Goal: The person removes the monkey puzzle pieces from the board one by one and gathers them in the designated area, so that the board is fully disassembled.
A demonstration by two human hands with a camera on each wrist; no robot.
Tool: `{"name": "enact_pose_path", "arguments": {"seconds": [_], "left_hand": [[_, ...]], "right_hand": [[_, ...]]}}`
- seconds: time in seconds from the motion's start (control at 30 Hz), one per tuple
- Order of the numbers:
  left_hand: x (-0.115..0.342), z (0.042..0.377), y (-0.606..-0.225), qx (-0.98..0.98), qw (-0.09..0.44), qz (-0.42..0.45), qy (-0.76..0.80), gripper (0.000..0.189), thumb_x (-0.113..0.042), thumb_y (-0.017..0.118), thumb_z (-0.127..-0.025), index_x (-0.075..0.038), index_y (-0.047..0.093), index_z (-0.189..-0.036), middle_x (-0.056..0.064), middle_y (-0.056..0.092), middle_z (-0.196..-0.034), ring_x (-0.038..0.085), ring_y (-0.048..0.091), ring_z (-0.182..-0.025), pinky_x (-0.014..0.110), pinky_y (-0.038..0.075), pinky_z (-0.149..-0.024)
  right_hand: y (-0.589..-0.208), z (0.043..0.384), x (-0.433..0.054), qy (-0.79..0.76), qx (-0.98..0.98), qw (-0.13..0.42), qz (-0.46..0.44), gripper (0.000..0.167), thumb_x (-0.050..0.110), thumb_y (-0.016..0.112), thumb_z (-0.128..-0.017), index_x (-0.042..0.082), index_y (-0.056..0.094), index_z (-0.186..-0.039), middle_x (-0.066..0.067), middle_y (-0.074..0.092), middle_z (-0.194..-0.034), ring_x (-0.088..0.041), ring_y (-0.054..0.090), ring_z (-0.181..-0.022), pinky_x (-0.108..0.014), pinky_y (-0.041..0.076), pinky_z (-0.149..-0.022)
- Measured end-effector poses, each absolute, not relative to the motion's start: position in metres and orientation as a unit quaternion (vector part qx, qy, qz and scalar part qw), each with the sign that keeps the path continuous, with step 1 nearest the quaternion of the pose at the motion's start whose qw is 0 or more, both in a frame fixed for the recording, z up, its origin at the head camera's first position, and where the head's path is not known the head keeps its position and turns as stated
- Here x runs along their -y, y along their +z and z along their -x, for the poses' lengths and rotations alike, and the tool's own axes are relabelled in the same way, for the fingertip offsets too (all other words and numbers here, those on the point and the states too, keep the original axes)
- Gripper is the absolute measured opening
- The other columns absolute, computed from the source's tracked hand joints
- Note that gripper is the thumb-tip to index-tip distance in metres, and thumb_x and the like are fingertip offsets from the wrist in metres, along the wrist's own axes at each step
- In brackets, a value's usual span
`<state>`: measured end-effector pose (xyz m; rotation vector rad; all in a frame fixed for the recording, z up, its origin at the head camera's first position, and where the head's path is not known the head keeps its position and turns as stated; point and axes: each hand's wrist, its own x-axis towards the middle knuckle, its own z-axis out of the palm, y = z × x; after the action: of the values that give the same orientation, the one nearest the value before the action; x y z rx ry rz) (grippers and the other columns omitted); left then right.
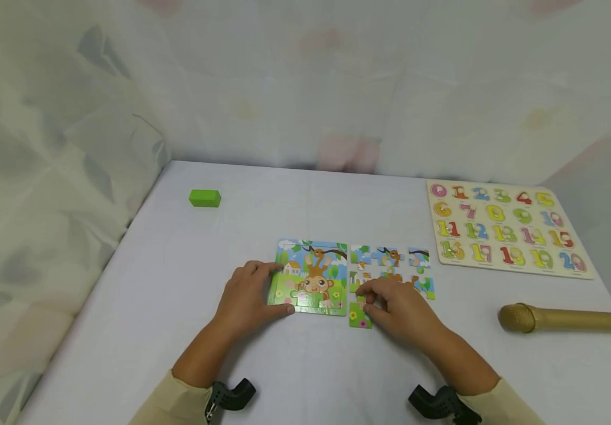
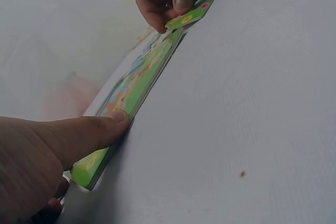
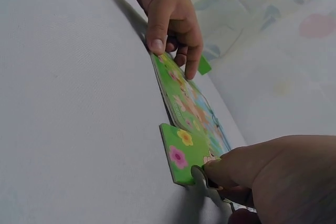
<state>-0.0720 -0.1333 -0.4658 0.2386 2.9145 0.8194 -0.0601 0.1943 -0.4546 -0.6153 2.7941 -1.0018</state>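
Note:
A square monkey picture puzzle board (image 1: pixel 343 283) lies flat on the white table. My left hand (image 1: pixel 244 298) holds it at the left, thumb on the near edge and fingers along the left side. Loose puzzle pieces (image 1: pixel 389 256) are laid out in rows to its right. My right hand (image 1: pixel 401 310) is over the lower rows, fingers curled, covering some of them. Its thumb and index finger pinch at a green puzzle piece with a pink and a yellow flower (image 3: pixel 181 153), which sits right beside the board's near right corner.
A wooden number board (image 1: pixel 512 230) with coloured numerals lies at the back right. In front of it is a gold microphone (image 1: pixel 576 319). A green block (image 1: pixel 205 198) stands at the back left. Patterned cloth (image 1: pixel 284 88) hangs behind the table.

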Motion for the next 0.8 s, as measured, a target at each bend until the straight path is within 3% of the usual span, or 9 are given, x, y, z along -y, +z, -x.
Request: {"name": "enact_pose_path", "arguments": {"seconds": [0.27,0.8], "left_hand": [[0.132,0.07,-0.464,-0.961,0.055,-0.077,0.259,0.088,-0.046,0.098,-0.074,-0.015,0.062,-0.148,0.01,0.058,-0.135,0.033,0.054,-0.121,0.051,0.047,-0.1],[0.131,0.072,-0.453,-0.964,0.073,-0.097,0.236,0.085,-0.047,0.096,-0.078,-0.013,0.063,-0.149,0.011,0.06,-0.132,0.032,0.057,-0.121,0.048,0.051,-0.099]], "right_hand": [[-0.458,0.059,-0.195,-0.309,-0.928,0.036,0.204,0.022,0.007,0.083,-0.092,0.018,0.08,-0.111,0.016,0.067,-0.093,-0.004,0.052,-0.076,-0.026,0.046,-0.067],[-0.451,0.066,-0.201,-0.396,-0.901,-0.01,0.18,0.021,0.002,0.077,-0.094,0.014,0.08,-0.11,0.012,0.065,-0.091,-0.007,0.052,-0.066,-0.026,0.045,-0.061]]}}
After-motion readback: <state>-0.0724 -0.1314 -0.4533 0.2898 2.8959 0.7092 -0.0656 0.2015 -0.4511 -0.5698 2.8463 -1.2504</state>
